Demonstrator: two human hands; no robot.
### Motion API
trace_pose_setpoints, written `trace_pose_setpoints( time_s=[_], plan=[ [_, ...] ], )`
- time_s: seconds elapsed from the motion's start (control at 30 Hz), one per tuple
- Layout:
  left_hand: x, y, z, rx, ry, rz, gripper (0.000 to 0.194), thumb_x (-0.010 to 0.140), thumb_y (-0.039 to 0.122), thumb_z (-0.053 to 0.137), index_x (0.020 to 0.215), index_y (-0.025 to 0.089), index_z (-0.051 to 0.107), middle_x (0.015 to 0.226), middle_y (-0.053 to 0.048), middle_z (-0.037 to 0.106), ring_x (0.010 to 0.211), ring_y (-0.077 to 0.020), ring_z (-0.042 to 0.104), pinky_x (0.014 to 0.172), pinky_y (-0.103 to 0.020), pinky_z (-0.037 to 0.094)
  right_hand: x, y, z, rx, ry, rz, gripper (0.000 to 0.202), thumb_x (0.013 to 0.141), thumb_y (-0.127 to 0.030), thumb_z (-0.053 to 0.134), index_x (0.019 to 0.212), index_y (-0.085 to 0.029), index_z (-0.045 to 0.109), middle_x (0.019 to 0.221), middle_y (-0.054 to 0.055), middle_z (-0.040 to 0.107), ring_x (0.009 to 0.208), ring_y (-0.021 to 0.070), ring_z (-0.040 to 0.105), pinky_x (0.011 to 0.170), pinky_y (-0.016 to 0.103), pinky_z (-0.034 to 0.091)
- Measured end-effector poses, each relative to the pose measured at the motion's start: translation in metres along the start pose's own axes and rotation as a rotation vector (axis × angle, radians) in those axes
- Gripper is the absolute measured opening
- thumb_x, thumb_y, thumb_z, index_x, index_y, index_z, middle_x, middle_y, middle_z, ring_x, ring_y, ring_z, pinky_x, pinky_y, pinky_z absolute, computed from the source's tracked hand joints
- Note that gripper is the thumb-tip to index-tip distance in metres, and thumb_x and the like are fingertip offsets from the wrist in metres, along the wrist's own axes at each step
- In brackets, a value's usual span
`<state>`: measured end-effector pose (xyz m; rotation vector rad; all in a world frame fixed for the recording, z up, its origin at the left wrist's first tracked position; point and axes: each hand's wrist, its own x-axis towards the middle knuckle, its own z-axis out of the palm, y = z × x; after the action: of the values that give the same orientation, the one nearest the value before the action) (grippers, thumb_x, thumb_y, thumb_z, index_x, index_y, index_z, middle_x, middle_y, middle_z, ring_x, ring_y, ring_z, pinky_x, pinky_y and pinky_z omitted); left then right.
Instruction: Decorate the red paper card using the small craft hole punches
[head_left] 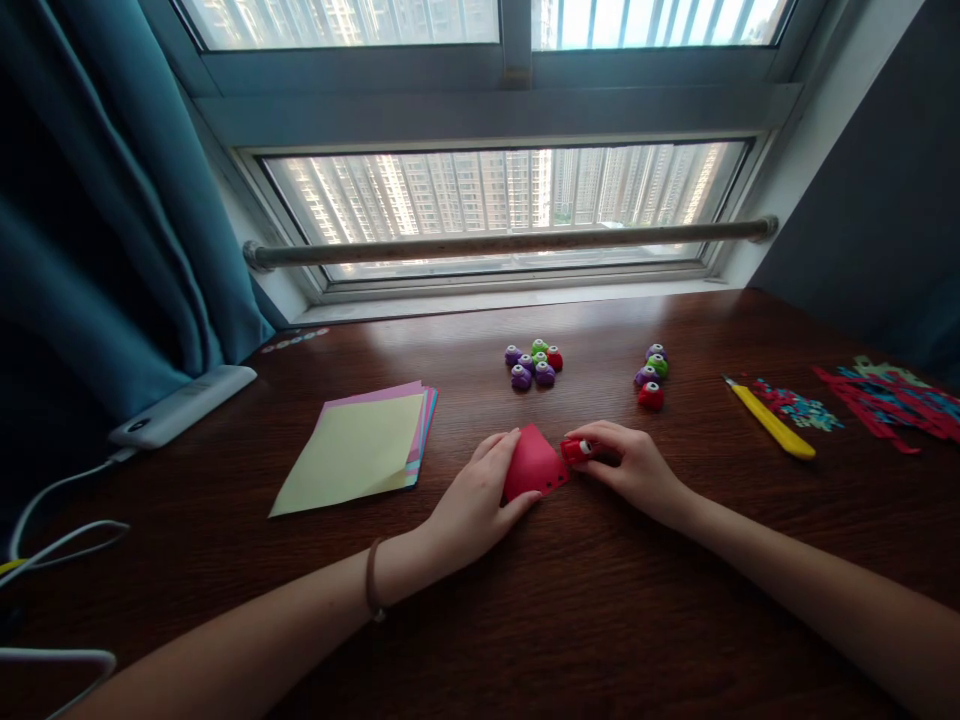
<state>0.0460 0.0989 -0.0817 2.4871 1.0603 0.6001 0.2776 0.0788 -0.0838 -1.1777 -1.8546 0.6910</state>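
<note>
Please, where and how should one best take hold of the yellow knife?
Probably grip the yellow knife by its wide end, coming from the near side: it lies flat with its narrow tip pointing away, and small colourful bits lie to its right.

- Tabletop (pixel 480 630): is showing dark wood grain; its smooth, semi-gloss finish is reflecting daylight.
- Red paper (pixel 534 462): is presenting a smooth, matt face.
- Red punch (pixel 574 450): is displaying a glossy, plastic-looking housing.
- Coloured punches (pixel 521 379): are exhibiting similar glossy shells.
- Paper stack (pixel 352 450): is presenting a smooth, matt top sheet.
- Yellow cutter (pixel 776 425): is showing a smooth, plastic-looking body.
- Curtain (pixel 150 200): is hanging as folded cloth with slight sheen.
- Bar (pixel 510 245): is showing a dull, metal-looking surface.
- White device (pixel 187 402): is displaying a smooth, plastic-looking casing.
</note>
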Motion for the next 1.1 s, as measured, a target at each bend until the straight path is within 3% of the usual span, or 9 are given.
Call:
trace_pose_setpoints(
  time_s=[0.23,0.4,0.67,1.1],
  plan=[
    [-0.0009,-0.0037,-0.0013,0.014,-0.011,0.001,0.050,0.085,0.023,0.054,0.131,0.017,0.034,0.129,-0.006,0.043,0.122,-0.0185,0.031,0.105,-0.033,0.029,-0.0035,-0.0007,0.0015,-0.023,0.042,0.050,0.028,0.074,-0.016,0.064,0.101,-0.020,0.059,0.093,0.001,0.061,0.080,0.0146,0.057,0.074,0.027,0.048],
    [-0.0021,-0.0020,-0.0033,0.094,-0.060,0.032,0.039,0.090,0.028,0.047,0.127,0.017,0.041,0.136,-0.006,0.036,0.126,-0.0201,0.025,0.107,-0.036,0.026,-0.0051,-0.0040,0.0016,-0.037,0.025,0.081,0.021,0.073,-0.022,0.067,0.093,-0.019,0.060,0.084,0.000,0.061,0.074,0.0146,0.056,0.069,0.027,0.048],
    [-0.0032,-0.0019,-0.0017,0.144,-0.059,0.064,0.040,0.092,0.036,0.041,0.127,0.018,0.041,0.137,-0.009,0.033,0.127,-0.0232,0.025,0.106,-0.041,0.028,-0.0044,-0.0051,-0.0007,-0.054,0.045,0.101,0.022,0.074,-0.026,0.068,0.095,-0.020,0.061,0.085,0.000,0.061,0.075,0.0145,0.056,0.068,0.027,0.047],
    [-0.0029,-0.0001,-0.0024,0.144,-0.062,0.082,0.042,0.090,0.034,0.046,0.128,0.017,0.039,0.138,-0.010,0.032,0.127,-0.0236,0.025,0.106,-0.040,0.027,-0.0023,-0.0060,-0.0007,-0.108,-0.027,-0.019,0.021,0.080,-0.023,0.061,0.101,-0.020,0.061,0.093,0.003,0.062,0.083,0.0166,0.056,0.075,0.028,0.045]
  ],
)
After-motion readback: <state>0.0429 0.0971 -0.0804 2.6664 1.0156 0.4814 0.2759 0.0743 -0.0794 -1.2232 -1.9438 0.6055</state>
